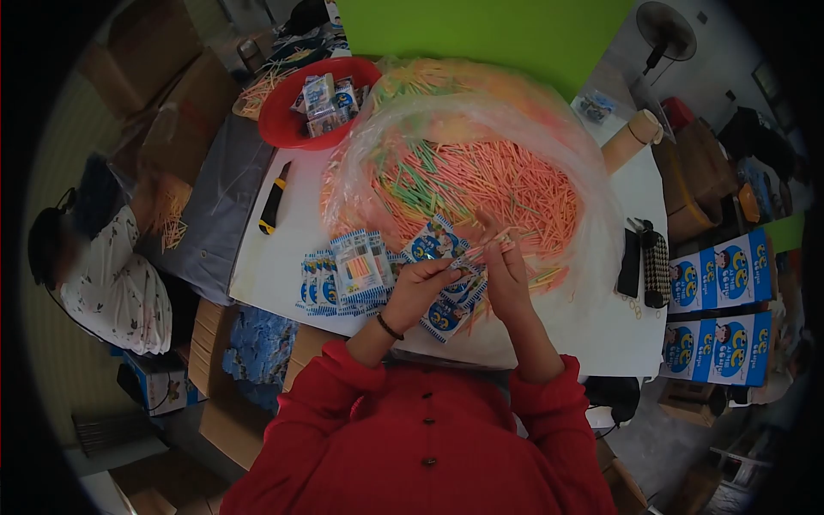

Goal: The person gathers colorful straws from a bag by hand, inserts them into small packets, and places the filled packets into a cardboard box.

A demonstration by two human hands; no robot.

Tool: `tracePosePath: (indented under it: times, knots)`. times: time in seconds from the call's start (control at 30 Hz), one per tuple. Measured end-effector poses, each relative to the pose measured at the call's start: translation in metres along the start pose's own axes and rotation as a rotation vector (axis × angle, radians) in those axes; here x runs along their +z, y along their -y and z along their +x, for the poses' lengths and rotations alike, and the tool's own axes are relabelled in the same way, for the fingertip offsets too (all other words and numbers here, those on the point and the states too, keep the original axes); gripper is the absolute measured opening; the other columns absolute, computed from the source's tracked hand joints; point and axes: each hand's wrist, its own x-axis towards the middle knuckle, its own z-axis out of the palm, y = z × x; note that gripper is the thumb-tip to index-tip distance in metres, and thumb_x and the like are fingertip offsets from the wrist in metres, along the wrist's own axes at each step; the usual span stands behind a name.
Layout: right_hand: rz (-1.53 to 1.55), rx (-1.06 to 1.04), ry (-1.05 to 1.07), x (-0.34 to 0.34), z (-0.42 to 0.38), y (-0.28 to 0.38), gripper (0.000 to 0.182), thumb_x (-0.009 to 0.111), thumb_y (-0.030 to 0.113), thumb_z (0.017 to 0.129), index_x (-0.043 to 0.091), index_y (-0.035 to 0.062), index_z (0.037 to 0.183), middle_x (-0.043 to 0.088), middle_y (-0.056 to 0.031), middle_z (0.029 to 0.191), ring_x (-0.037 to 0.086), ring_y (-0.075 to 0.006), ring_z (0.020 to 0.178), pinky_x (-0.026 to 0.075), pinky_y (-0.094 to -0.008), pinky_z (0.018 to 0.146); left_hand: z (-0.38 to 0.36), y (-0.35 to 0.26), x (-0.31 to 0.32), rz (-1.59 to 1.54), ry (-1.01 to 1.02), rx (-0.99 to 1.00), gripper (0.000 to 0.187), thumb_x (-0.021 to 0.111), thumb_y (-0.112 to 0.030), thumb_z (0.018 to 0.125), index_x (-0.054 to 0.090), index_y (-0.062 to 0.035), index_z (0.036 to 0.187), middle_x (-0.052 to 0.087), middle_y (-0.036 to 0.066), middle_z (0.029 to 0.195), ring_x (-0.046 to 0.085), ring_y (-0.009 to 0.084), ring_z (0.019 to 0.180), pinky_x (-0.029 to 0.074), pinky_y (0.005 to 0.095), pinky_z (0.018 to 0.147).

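Observation:
My left hand [421, 290] is closed on a small blue-and-white packet [466, 262] above the table's front part. Beside it, my right hand [506, 268] pinches thin pale sticks at the packet's upper end. More blue packets [445, 316] lie under and around my hands. To the left is a stack of filled packets [358, 266] with coloured sticks showing through a clear window. Just behind my hands, a large clear plastic bag [403, 116] lies open, full of pink, green and yellow sticks [506, 184].
A red basin [273, 116] holds packets at the back left, near a yellow-black cutter [274, 202]. A black phone [629, 262] and checkered pouch [657, 266] lie right. Printed boxes [721, 273] stand beyond. Another person [120, 275] sits at left, handling sticks.

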Motion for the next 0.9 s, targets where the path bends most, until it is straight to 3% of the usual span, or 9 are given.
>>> tracePosePath:
  times: [0.07, 0.2, 0.27, 0.5, 0.6, 0.67, 0.77, 0.83, 0.9]
  knots:
    - [-0.003, 0.063, 0.089, -0.007, -0.005, -0.019, 0.014, 0.038, 0.015, 0.102, 0.048, 0.0053, 0.106, 0.054, -0.0161, 0.131, 0.037, -0.0237, 0.134, 0.028, -0.0402, 0.11, -0.001, 0.0, 0.001, -0.061, -0.004, -0.025, 0.022, 0.059, -0.004, 0.093, 0.067, 0.0008, 0.113, 0.07, 0.005, 0.102, 0.064, 0.0085, 0.091, 0.051, 0.022, 0.082]
    - [-0.242, 0.136, 0.176, -0.013, -0.012, -0.015, 0.018, 0.04, 0.013, 0.101, 0.048, 0.0043, 0.115, 0.053, -0.0118, 0.133, 0.036, -0.0242, 0.135, 0.023, -0.0431, 0.112, -0.001, 0.001, 0.003, -0.13, -0.027, -0.036, 0.021, 0.059, -0.004, 0.093, 0.067, 0.0004, 0.112, 0.07, 0.004, 0.101, 0.064, 0.0088, 0.091, 0.051, 0.0223, 0.082]
    - [-0.754, -0.151, 0.274, -0.017, -0.009, -0.007, 0.034, 0.05, 0.022, 0.097, 0.051, 0.0077, 0.128, 0.056, -0.0102, 0.125, 0.034, -0.0273, 0.134, 0.016, -0.0457, 0.111, -0.001, 0.002, 0.003, -0.108, -0.019, -0.048, 0.022, 0.058, -0.004, 0.093, 0.066, 0.0002, 0.114, 0.069, 0.004, 0.103, 0.063, 0.0087, 0.092, 0.051, 0.0224, 0.083]
    - [-0.933, -0.119, 0.361, -0.015, 0.0, 0.04, 0.057, 0.071, 0.028, 0.082, 0.048, 0.0101, 0.131, 0.049, -0.0127, 0.132, 0.037, -0.0309, 0.128, 0.02, -0.0467, 0.108, 0.006, 0.012, -0.002, -0.17, 0.054, -0.016, 0.029, 0.056, -0.004, 0.095, 0.06, -0.0006, 0.123, 0.065, 0.004, 0.115, 0.059, 0.0086, 0.103, 0.048, 0.0236, 0.09]
    - [-0.757, -0.14, 0.243, -0.024, 0.003, 0.038, 0.047, 0.075, 0.021, 0.077, 0.057, 0.0096, 0.119, 0.058, -0.0123, 0.117, 0.048, -0.0313, 0.113, 0.028, -0.0439, 0.102, 0.007, 0.009, -0.001, -0.213, 0.083, 0.048, 0.035, 0.056, -0.003, 0.094, 0.056, -0.0012, 0.129, 0.062, 0.004, 0.12, 0.057, 0.0098, 0.107, 0.047, 0.0249, 0.093]
    - [-0.935, -0.205, 0.256, -0.037, 0.002, 0.025, 0.032, 0.075, 0.015, 0.076, 0.062, 0.0078, 0.104, 0.062, -0.0091, 0.096, 0.055, -0.029, 0.094, 0.038, -0.0396, 0.089, 0.004, 0.002, 0.001, -0.192, 0.124, 0.082, 0.04, 0.057, -0.001, 0.093, 0.052, -0.0012, 0.133, 0.061, 0.005, 0.123, 0.056, 0.0099, 0.109, 0.046, 0.0255, 0.094]
    - [-0.846, -0.237, 0.105, -0.026, -0.011, 0.018, 0.021, 0.075, 0.012, 0.075, 0.064, 0.0064, 0.092, 0.061, -0.0061, 0.08, 0.055, -0.0277, 0.076, 0.041, -0.0369, 0.076, -0.008, -0.01, 0.002, -0.208, 0.124, 0.144, 0.056, 0.062, 0.005, 0.088, 0.043, -0.0022, 0.139, 0.057, 0.006, 0.129, 0.054, 0.0106, 0.113, 0.044, 0.027, 0.097]
    - [-0.78, -0.202, 0.224, -0.015, -0.018, 0.015, 0.022, 0.075, 0.01, 0.076, 0.064, 0.0058, 0.095, 0.062, -0.0067, 0.082, 0.056, -0.0262, 0.077, 0.043, -0.0358, 0.074, -0.02, -0.036, 0.002, 0.294, 0.1, 0.34, 0.057, 0.066, 0.007, 0.084, 0.046, -0.0029, 0.137, 0.058, 0.006, 0.125, 0.056, 0.0105, 0.11, 0.046, 0.0265, 0.093]
    - [-0.737, -0.166, 0.327, -0.008, -0.023, 0.02, 0.023, 0.074, 0.009, 0.077, 0.065, 0.0052, 0.097, 0.063, -0.0072, 0.084, 0.058, -0.0247, 0.078, 0.045, -0.0347, 0.072, -0.04, -0.043, -0.007, 0.348, 0.019, 0.292, 0.056, 0.067, 0.005, 0.083, 0.047, -0.004, 0.135, 0.059, 0.006, 0.122, 0.057, 0.0099, 0.107, 0.048, 0.0257, 0.089]
